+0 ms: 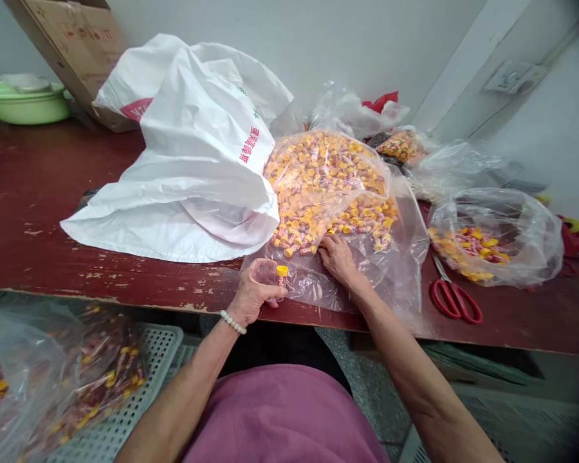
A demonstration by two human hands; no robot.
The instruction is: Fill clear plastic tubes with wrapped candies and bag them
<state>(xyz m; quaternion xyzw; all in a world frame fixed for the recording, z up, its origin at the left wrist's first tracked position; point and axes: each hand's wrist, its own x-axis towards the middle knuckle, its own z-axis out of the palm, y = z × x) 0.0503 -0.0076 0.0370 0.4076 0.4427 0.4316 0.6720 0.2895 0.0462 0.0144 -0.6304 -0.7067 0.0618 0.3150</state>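
Observation:
My left hand [251,289], with a pale bead bracelet at its wrist, is curled round a clear plastic container [266,272] near the table's front edge. A small tube with a yellow cap [282,277] stands upright at the container's right side; I cannot tell whether it is inside or against it. Many similar yellow-capped tubes [328,164] fill a large clear plastic bag [410,238] lying open on the table. At the near edge of that heap, my right hand [338,258] has its fingers bent around a yellow-capped tube [329,233], mostly covered by the fingers.
A large white sack [193,173] lies left of the heap. Red-handled scissors [456,301] and another clear bag of tubes [492,244] are on the right. A green basin [24,103] and cardboard box [77,51] stand back left. Below sits a crate [157,350] with bagged tubes.

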